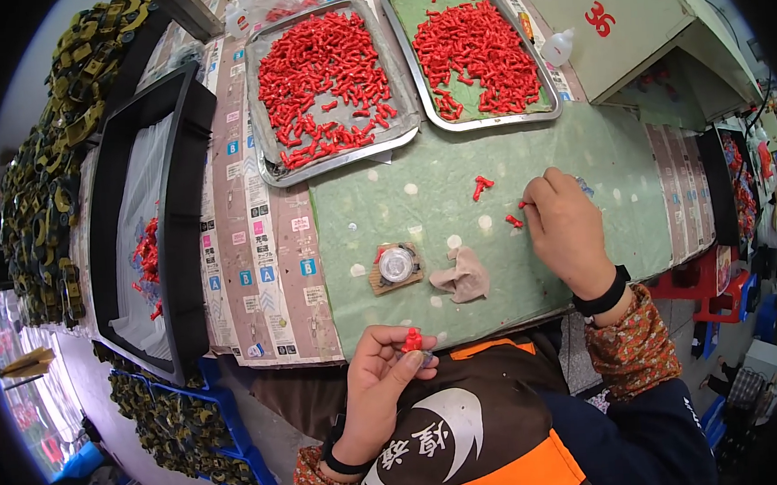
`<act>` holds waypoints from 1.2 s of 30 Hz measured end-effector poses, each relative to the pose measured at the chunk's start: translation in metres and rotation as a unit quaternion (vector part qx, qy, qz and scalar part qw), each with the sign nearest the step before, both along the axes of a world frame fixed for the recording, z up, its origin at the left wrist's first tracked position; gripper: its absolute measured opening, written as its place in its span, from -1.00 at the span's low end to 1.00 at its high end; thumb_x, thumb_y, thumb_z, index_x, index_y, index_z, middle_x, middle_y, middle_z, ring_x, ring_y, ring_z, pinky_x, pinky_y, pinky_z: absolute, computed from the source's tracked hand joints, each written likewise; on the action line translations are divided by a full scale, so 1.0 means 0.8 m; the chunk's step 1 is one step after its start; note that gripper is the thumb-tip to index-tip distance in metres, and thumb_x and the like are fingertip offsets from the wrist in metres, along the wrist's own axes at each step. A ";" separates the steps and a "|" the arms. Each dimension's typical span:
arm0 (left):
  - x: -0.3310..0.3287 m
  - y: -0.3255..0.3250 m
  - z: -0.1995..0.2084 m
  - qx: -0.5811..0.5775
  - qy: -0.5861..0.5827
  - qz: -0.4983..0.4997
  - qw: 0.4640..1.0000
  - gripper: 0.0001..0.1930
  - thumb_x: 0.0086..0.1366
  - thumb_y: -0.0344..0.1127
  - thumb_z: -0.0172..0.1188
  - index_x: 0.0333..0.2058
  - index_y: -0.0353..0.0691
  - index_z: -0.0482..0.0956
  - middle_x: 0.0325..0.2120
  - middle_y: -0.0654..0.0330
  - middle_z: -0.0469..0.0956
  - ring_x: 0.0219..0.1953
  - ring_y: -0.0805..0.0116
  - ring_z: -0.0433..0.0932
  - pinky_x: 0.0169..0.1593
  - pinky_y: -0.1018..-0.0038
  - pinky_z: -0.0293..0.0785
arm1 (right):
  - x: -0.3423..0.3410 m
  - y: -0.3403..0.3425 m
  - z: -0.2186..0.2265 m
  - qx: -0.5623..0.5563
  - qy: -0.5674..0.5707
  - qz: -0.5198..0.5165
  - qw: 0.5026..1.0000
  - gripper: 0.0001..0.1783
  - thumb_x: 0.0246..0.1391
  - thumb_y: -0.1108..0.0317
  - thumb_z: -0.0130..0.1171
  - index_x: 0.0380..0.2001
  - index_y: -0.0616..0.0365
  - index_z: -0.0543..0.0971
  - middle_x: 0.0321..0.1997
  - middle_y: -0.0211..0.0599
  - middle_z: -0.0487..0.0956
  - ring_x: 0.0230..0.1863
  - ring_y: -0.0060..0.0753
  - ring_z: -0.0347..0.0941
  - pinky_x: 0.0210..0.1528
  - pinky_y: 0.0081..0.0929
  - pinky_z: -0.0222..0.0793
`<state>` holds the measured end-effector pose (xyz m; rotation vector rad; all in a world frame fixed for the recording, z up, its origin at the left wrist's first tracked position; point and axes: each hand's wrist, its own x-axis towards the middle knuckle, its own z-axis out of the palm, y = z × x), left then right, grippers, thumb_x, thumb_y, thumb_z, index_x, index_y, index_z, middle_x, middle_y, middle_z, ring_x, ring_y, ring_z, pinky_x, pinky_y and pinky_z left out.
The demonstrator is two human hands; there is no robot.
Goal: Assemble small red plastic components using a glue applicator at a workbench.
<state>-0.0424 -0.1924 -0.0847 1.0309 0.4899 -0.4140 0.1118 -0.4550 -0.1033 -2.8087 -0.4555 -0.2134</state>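
Between the thumb and fingers of my left hand [386,380] is a small red plastic figure [412,339], held upright above the table's near edge. A bit of clear-looking material shows under it, too small to name. Over the green tabletop [369,212], my right hand [570,227] reaches down with its fingertips pinched on a small red piece [523,205], mostly hidden. Beside those fingertips lie a loose red piece [514,221] and a red figure [482,186]. A round clear-topped container [396,264] sits on a cardboard square, with a crumpled beige cloth [464,275] to its right.
Two metal trays [404,139] [497,124] heaped with red figures stand at the back. A black bin [189,157] with red pieces on white lining is on the left. A pale metal cabinet [612,46] and a white squeeze bottle [558,48] stand back right.
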 end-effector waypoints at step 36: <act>-0.005 0.003 -0.007 -0.019 0.005 0.009 1.000 -0.76 0.45 -0.44 0.16 0.03 -0.27 0.38 -0.08 -0.03 0.61 -0.15 0.30 0.66 -0.04 0.40 0.65 | 0.052 0.033 0.016 0.054 0.049 0.078 0.994 -0.84 0.08 0.46 0.22 -0.28 0.13 0.46 -0.28 -0.14 0.49 -0.19 0.04 0.51 -0.23 -0.06 0.44</act>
